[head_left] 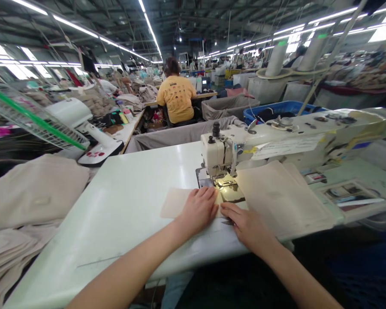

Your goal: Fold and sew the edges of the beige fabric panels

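A small beige fabric piece (173,203) lies flat on the pale table, its right end at the needle area of the sewing machine (214,150). My left hand (202,206) presses on that piece with its fingers together, just in front of the presser foot. Close to its right, my right hand (244,221) touches the piece's right edge with its fingertips, beside the lit metal plate (233,193). A dark pointed metal tool (227,222) shows partly under my right hand. Larger beige fabric panels (279,197) lie right of the needle.
Stacked beige fabric (35,193) is at the left, near a white fan (69,113). A person in a yellow shirt (176,99) sits ahead, beyond a grey cloth-lined bin (170,137). A blue basket (249,116) and thread cones (276,59) stand behind the machine. A parts tray (350,214) is at right.
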A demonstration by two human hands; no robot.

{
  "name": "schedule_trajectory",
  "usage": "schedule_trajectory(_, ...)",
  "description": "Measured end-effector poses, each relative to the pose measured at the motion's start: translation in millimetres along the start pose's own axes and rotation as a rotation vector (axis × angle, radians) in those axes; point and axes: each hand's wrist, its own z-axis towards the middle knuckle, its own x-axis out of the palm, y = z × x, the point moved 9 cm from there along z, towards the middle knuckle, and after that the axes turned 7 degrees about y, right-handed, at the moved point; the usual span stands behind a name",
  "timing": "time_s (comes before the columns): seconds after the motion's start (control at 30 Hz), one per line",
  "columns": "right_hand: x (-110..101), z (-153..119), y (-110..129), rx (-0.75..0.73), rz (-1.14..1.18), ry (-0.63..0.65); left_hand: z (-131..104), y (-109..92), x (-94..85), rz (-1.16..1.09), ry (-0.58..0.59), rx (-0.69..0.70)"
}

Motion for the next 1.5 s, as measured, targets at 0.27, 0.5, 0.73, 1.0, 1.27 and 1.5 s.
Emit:
schedule_trajectory(0.27,-4,16,-10,0.032,0.015,0.005,12,10,-0.5,0.047,-0.007,-0.038)
schedule_trajectory(0.5,-1,17,-10,0.01,0.042,-0.009,12,12,0.8,0.025,0.005,-0.054)
schedule_trajectory(0.73,-2,17,-11,0.031,0.057,-0.002,13,12,1.9,0.044,-0.001,-0.047)
schedule_trajectory(1.0,0,17,-11,0.046,0.036,0.017,11,9,1.0,0.049,-0.001,-0.017)
schedule_trajectory(1.27,-4,21,-10,0.062,0.022,0.061,10,9,-2.7,0.041,-0.023,0.014)
schedule_trajectory(1.5,4,9,-8,0.053,-0.006,0.092,-15,-19,2.4,-0.049,0.003,0.145)
